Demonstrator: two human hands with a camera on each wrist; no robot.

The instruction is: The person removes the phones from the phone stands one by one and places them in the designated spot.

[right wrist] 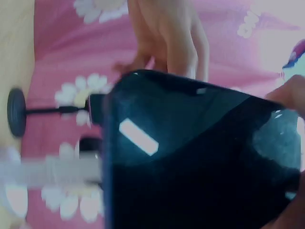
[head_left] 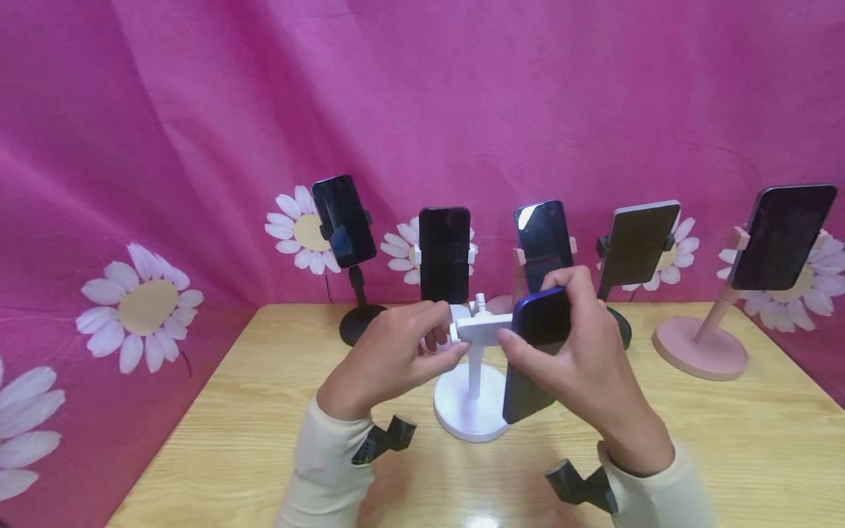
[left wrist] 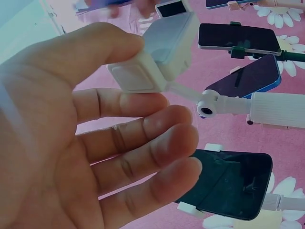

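A white phone stand (head_left: pixel 455 407) with a round base stands on the table in front of me. My left hand (head_left: pixel 379 356) pinches the left end of its white clamp (left wrist: pixel 137 74) between thumb and index finger, the other fingers curving loosely below. At the clamp's right side my right hand (head_left: pixel 590 359) grips a phone (head_left: pixel 528 396) by its edges. This phone has a blue edge and a dark, glossy screen (right wrist: pixel 190 162), and it is held upright and slightly tilted. The phone overlaps the clamp's right end in the head view.
Behind are several stands holding phones: a black stand (head_left: pixel 356 323) at left, a phone in white clips (head_left: pixel 445 253), one in pink clips (head_left: pixel 544 238), a phone on a dark stand (head_left: pixel 639 246), and a pink stand (head_left: pixel 700 348) at right. A pink flowered cloth (head_left: pixel 422 95) hangs behind the wooden table (head_left: pixel 218 440).
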